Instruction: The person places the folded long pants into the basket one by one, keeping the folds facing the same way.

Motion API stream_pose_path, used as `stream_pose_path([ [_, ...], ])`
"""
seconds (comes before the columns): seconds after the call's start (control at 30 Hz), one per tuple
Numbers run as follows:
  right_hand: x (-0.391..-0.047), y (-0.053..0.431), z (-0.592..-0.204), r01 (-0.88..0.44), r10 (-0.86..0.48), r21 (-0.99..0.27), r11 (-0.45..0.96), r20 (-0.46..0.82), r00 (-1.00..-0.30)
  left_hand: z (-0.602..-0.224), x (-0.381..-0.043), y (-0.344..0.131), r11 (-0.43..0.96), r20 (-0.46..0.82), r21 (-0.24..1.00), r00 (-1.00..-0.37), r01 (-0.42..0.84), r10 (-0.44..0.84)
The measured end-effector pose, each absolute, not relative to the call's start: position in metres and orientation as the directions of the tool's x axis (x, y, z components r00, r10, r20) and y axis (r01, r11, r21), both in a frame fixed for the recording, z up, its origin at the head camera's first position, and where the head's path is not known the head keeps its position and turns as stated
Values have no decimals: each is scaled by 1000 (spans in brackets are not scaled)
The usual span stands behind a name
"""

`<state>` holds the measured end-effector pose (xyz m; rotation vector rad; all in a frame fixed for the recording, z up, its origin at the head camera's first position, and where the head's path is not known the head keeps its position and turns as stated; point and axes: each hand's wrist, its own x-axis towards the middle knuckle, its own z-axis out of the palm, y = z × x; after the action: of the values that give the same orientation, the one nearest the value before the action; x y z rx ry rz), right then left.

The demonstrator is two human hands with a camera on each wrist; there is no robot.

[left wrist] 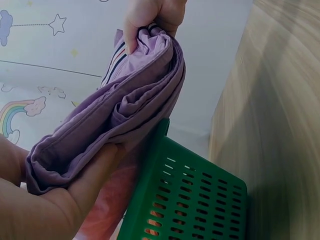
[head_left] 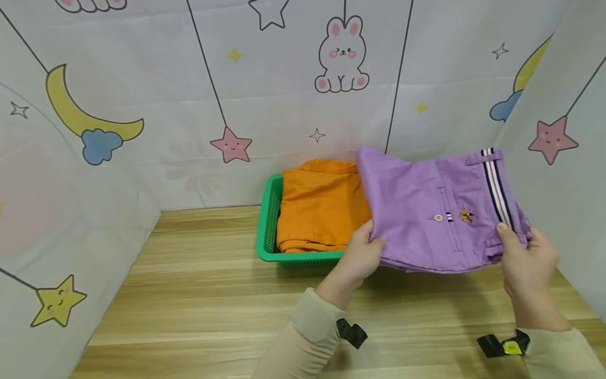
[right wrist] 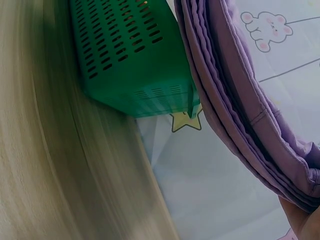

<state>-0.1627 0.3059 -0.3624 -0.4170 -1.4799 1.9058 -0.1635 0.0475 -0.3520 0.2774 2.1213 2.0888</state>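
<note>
Folded purple pants (head_left: 412, 210) with a striped waistband, a button pocket and a small embroidered emblem are held up over the right part of a green basket (head_left: 267, 226). My left hand (head_left: 362, 255) grips their lower left edge, thumb on top and fingers beneath. At the waistband end, my right hand (head_left: 527, 260) pinches the layers with its thumb over the stripe. Inside the basket lies a folded orange garment (head_left: 322, 210), its right side hidden behind the pants. In the left wrist view the stacked layers of the purple pants (left wrist: 105, 120) show edge-on.
The basket stands on a wood-grain table (head_left: 203, 295) near the back. A white cloth (head_left: 284, 105) printed with moons, stars and a rabbit hangs behind and at both sides. Black straps with small devices (head_left: 351, 332) sit at both wrists.
</note>
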Motion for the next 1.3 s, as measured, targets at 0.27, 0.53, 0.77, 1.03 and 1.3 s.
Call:
stream_pose_path([
  [0.27,-162,303,-361,-314,673,-943,-107,164,-721,-350,-164,45,5,24,1000,-972,25,233],
  [0.53,-163,300,-362,-337,665,-938,-82,200,-720,-349,-164,41,2,20,1000,-971,21,236],
  [0.77,-165,297,-362,-322,657,-945,-55,209,-725,-349,-164,37,0,14,1000,-972,15,233],
  [1.03,-168,294,-363,-307,651,-950,-52,201,-732,-348,-165,32,14,21,1000,-970,25,242],
  [1.3,-171,289,-363,-342,629,-938,-64,228,-743,-346,-165,26,31,32,999,-972,40,233],
])
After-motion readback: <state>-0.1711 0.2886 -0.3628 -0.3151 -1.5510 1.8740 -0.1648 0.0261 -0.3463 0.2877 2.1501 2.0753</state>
